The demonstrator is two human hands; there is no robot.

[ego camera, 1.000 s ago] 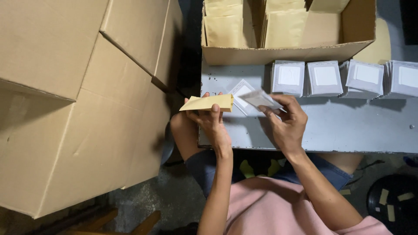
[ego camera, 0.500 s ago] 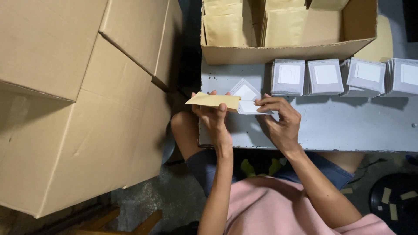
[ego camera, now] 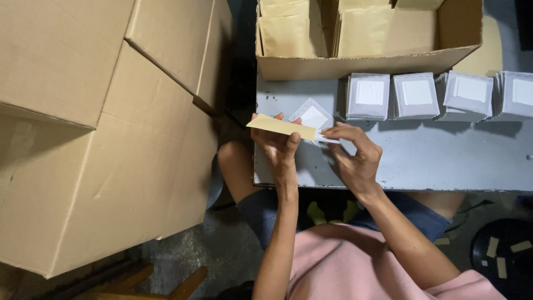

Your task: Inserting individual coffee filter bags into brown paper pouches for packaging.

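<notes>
Left hand (ego camera: 280, 145) at frame centre grips a flat tan paper envelope (ego camera: 280, 127), thumb over its near edge, fingers curled beneath, holding it level above the grey metal table (ego camera: 433, 161). Right hand (ego camera: 355, 158) just beside it, fingertips pinching a small clear plastic packet (ego camera: 326, 138) whose end touches the envelope's right end. A white-labelled clear pouch (ego camera: 312, 115) lies on the table behind the envelope. Along the upper right, a row of grey padded pouches with white squares (ego camera: 416, 95) stands before an open cardboard box of tan envelopes (ego camera: 355, 64). Big cardboard cartons (ego camera: 100, 139) fill the left.
</notes>
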